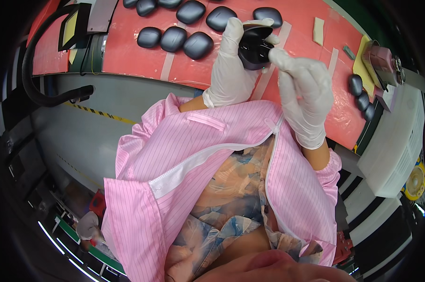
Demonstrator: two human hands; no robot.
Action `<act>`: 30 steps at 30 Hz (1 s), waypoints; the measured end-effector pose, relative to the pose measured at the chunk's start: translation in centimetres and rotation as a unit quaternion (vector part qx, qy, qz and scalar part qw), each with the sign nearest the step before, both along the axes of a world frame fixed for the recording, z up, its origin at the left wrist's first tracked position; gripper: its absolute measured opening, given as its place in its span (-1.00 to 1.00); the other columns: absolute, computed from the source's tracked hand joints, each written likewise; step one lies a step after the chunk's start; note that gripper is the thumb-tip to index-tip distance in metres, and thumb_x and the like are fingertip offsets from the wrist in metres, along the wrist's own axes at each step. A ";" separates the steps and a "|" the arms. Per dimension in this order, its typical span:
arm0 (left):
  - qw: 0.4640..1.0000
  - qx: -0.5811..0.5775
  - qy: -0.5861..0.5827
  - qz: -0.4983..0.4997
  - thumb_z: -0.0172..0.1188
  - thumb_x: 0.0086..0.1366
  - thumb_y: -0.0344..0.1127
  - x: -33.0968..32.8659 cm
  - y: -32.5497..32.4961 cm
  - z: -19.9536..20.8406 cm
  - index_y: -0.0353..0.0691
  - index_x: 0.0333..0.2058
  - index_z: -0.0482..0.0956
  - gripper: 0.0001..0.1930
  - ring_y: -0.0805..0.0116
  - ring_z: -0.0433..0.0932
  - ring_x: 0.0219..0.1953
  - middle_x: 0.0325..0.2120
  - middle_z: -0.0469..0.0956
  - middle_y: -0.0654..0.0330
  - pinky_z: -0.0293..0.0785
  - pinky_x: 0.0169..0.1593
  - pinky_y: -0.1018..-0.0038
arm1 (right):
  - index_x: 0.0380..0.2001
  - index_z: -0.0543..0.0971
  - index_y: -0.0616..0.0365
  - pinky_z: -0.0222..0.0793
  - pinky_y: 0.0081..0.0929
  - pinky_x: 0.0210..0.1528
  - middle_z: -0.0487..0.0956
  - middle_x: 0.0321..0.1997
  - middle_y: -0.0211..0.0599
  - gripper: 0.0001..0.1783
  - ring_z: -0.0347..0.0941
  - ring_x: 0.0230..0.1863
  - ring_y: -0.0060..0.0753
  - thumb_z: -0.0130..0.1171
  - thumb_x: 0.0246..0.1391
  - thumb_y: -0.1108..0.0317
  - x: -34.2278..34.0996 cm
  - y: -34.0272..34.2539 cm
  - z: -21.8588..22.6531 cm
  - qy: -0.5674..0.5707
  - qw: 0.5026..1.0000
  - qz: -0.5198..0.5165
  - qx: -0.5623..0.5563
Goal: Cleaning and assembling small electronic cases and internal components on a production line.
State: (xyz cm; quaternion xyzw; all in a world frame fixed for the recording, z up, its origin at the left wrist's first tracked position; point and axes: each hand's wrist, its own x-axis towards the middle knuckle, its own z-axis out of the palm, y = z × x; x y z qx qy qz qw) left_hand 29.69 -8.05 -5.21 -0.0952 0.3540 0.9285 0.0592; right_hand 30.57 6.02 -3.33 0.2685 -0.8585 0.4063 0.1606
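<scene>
My left hand (230, 68), in a white glove, is closed round a dark, glossy earbud charging case (254, 52). The case's lid is raised, showing its black inside, and a tiny green light glows on its lower edge. My right hand (309, 89), gloved in white too, has thumb and fingertips pinched together at the case's right side. Whatever those fingertips hold, if anything, is hidden. Just left of my left hand lie closed grey-blue charging cases (198, 45) in rows on the red table mat (128, 56).
More closed cases (356, 85) line the mat's right edge. Beside them are yellow sheets (363, 66) and a pinkish container (381, 58). A black flexible hose (29, 61) curves at the left. White strips of tape (167, 66) cross the mat. A white slatted unit (396, 145) stands at right.
</scene>
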 end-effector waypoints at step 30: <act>0.965 0.023 -0.156 -0.209 -0.21 0.35 0.28 1.1 -0.6 0.6 -0.29 -0.19 0.50 -0.35 0.44 0.52 -0.52 -0.52 0.53 0.23 0.34 -0.54 0.59 | -0.36 0.61 0.04 0.34 -0.39 -0.26 0.48 -0.32 -0.41 -0.75 0.45 -0.27 -0.27 0.24 -0.26 0.40 -2.6 0.9 0.8 0.172 0.959 0.047 0.222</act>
